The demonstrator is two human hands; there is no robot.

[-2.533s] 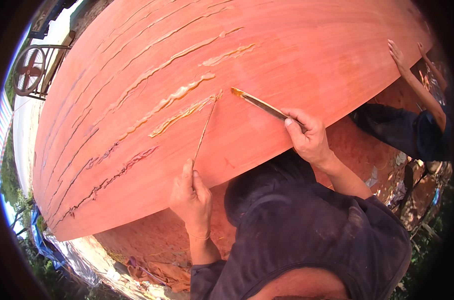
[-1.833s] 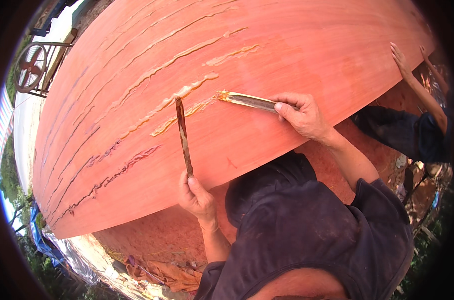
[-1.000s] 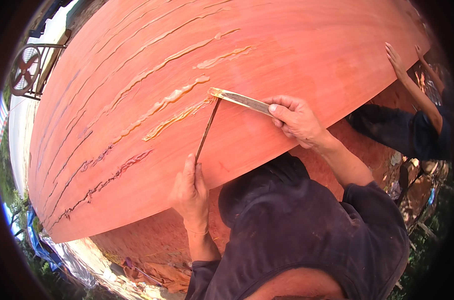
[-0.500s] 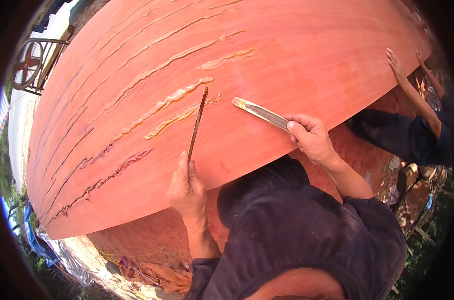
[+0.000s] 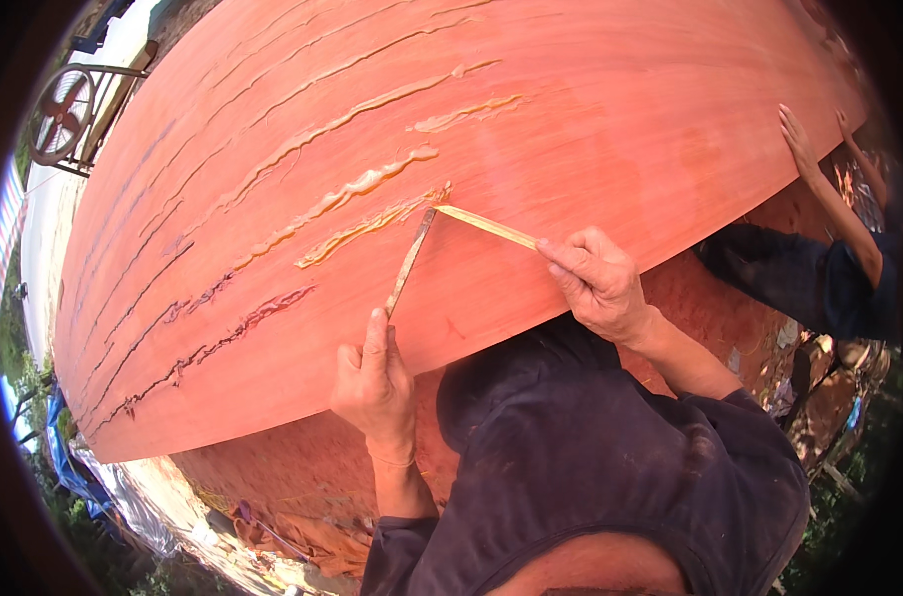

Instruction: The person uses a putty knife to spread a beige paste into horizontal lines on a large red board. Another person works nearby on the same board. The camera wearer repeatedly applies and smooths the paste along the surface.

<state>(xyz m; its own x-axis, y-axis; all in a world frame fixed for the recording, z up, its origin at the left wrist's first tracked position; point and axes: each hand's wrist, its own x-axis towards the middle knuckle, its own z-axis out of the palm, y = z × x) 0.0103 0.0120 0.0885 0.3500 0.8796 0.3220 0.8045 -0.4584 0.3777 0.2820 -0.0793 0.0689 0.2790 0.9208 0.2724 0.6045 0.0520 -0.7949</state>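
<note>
A large, curved reddish wooden surface (image 5: 660,129) fills the view in front of me, with long dark cracks and ridges of yellowish paste (image 5: 364,230) along the grain. Closed around the lower end of a thin dark stick (image 5: 410,266) is my left hand (image 5: 377,387), its index finger pointing up along it. My right hand (image 5: 601,286) pinches the end of a flat, pale wooden strip (image 5: 486,224), seen almost edge-on. The tips of stick and strip meet just above the wood, beside the right end of a paste ridge.
At the right edge, another person's hand (image 5: 797,139) rests flat on the wood, with a second hand (image 5: 849,139) beyond it. A spoked wheel (image 5: 64,114) on a frame stands at far left. Reddish ground (image 5: 293,497) and dry brown leaves (image 5: 317,541) lie below the wood's near edge.
The two tips, apart before, now touch. My left hand's stick has tilted rightward and its tip dropped; my right hand has turned the strip onto its edge and moved it slightly left.
</note>
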